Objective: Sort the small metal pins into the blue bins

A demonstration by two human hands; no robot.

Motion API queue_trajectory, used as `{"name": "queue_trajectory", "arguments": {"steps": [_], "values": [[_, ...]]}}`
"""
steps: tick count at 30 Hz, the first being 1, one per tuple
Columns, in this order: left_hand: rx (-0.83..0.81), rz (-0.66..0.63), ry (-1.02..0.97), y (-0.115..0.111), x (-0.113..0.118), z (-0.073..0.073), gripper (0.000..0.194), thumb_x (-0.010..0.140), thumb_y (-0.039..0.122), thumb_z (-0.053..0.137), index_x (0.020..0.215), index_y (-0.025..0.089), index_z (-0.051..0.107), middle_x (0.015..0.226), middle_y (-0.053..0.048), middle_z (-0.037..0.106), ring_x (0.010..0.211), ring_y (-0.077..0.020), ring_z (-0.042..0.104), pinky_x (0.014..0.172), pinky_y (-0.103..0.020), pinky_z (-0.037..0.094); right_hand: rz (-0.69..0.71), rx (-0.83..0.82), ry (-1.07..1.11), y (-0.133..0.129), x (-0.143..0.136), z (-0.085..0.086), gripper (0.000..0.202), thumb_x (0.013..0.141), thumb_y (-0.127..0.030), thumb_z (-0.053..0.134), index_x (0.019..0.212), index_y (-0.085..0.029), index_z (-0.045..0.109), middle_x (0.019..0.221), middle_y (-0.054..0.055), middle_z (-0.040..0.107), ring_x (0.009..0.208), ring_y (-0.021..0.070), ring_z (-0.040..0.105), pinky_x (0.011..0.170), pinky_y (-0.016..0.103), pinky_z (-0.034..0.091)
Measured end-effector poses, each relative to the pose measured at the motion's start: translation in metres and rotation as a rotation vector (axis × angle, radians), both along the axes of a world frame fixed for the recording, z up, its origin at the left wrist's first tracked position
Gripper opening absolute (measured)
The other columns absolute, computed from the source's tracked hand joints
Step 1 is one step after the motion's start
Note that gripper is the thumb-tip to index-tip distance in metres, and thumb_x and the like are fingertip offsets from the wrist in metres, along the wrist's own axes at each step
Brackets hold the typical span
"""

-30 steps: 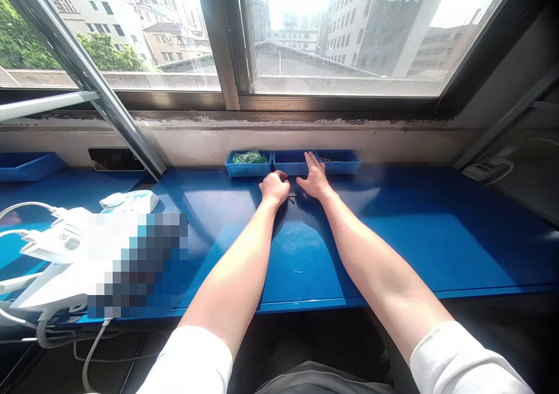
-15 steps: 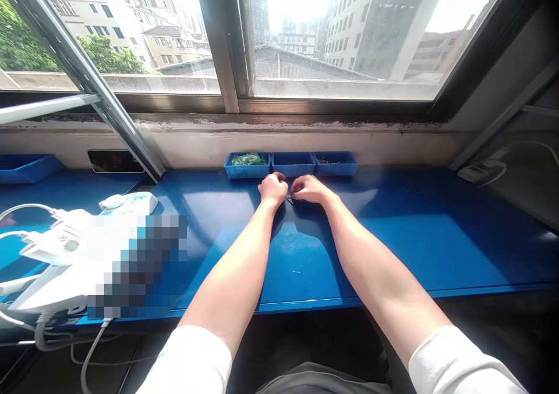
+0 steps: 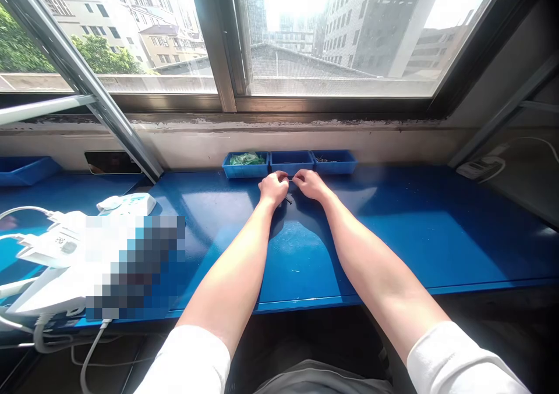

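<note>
My left hand [image 3: 273, 188] is closed above the blue tabletop, just in front of the bins. From under its fingers juts a thin dark piece that looks like a screw [image 3: 289, 201]. Close by on the right, my right hand [image 3: 309, 184] is pinched at the fingertips, which point toward the left thumb. A thin light sliver shows between the two hands, too small to name. Behind them stand the left blue bin [image 3: 246, 172] holding green-tinted plastic bags, the middle blue bin [image 3: 292, 167], and the right blue bin [image 3: 336, 167] with small metal pieces.
White power strips and plugs [image 3: 56, 242] with cables crowd the left side, beside a pixelated dark patch [image 3: 140, 266]. A metal shelf post [image 3: 117, 132] slants down at left, near a phone [image 3: 112, 162]. Another blue tray [image 3: 26, 171] lies far left. Windows line the back.
My right hand has moved slightly up and away, toward the bins. The dark screw-like piece under my left hand shows more plainly. My left hand stays nearly in place.
</note>
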State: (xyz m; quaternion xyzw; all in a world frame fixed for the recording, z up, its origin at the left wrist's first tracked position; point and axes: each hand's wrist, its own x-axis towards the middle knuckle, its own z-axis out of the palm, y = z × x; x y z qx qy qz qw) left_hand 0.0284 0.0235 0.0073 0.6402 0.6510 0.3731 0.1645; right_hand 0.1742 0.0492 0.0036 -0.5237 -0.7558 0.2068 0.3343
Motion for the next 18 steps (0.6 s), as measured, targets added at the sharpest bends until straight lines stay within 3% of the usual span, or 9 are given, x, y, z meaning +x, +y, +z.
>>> {"name": "queue_trajectory", "arguments": {"steps": [5, 10, 18], "values": [[0.033, -0.071, -0.003, -0.0018, 0.001, -0.0002, 0.029, 0.076, 0.03, 0.058, 0.103, 0.026, 0.067, 0.097, 0.001, 0.072, 0.1, -0.0173, 0.063, 0.092, -0.027, 0.044, 0.054, -0.069, 0.258, 0.0051, 0.0003, -0.0038, 0.016, 0.079, -0.03, 0.05, 0.081, -0.017, 0.06, 0.072, 0.001, 0.066, 0.066, 0.0117, 0.055, 0.063, 0.024, 0.044], [0.032, -0.068, 0.045, -0.0017, 0.0006, -0.0002, 0.022, 0.079, 0.031, 0.056, 0.096, 0.025, 0.069, 0.103, -0.001, 0.07, 0.101, -0.018, 0.062, 0.092, -0.027, 0.044, 0.164, -0.147, 0.502, -0.0015, -0.0015, 0.0019, 0.017, 0.069, -0.03, 0.059, 0.077, -0.016, 0.061, 0.068, 0.001, 0.065, 0.059, 0.0102, 0.053, 0.058, 0.023, 0.043], [0.046, -0.069, 0.039, -0.0011, 0.0001, -0.0006, 0.021, 0.078, 0.028, 0.057, 0.095, 0.025, 0.069, 0.101, 0.0, 0.071, 0.101, -0.0183, 0.062, 0.091, -0.028, 0.044, 0.3, -0.309, 0.622, -0.0011, 0.0026, 0.0042, 0.032, 0.055, -0.018, 0.052, 0.083, -0.016, 0.069, 0.072, 0.002, 0.068, 0.057, 0.0101, 0.052, 0.048, 0.02, 0.035]]}}
